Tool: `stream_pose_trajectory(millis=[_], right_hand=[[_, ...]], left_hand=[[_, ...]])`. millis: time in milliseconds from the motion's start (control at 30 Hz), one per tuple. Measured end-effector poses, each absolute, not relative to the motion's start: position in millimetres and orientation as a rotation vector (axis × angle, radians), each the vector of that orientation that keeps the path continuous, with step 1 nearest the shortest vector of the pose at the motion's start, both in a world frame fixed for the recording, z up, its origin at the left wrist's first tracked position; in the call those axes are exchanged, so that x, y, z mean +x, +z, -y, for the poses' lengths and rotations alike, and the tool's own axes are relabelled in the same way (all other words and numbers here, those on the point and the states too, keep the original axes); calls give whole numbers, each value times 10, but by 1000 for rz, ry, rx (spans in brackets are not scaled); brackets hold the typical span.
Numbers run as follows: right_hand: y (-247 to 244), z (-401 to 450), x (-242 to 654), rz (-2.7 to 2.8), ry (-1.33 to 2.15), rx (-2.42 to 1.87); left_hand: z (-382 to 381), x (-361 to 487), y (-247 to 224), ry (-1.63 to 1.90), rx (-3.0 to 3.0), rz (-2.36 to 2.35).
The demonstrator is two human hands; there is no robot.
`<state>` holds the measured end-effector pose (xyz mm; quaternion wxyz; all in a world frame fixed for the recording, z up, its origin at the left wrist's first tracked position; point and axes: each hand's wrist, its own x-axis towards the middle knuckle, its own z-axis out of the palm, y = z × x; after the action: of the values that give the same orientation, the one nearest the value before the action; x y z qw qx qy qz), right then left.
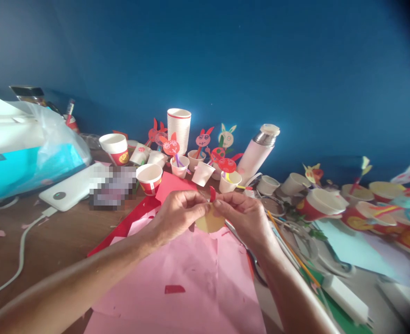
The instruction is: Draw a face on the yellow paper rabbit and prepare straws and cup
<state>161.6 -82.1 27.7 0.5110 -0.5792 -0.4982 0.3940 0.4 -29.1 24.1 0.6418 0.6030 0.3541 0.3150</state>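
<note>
Head view: we saw the left hand (178, 211) and right hand (244, 218) pinching a round pale-yellow paper piece (210, 224) near its top edge, above creased pink paper sheets (177, 271). A small red paper strip (212, 194) stood between the fingertips; we could not tell which hand gripped it. Beyond, white paper cups (197, 161) with red rabbit-faced paper figures (172, 147) crowded beside a pale metal-collared flask (255, 157). The right forearm (288, 283) partly blocked our view of dark-handled scissors (256, 269).
</note>
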Motion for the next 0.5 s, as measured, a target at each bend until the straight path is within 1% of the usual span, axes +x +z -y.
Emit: stream_pose_trajectory(millis=[500], right_hand=[[300,846,1592,1255,888,-1386]], left_hand=[[300,-9,231,738,1358,-788]])
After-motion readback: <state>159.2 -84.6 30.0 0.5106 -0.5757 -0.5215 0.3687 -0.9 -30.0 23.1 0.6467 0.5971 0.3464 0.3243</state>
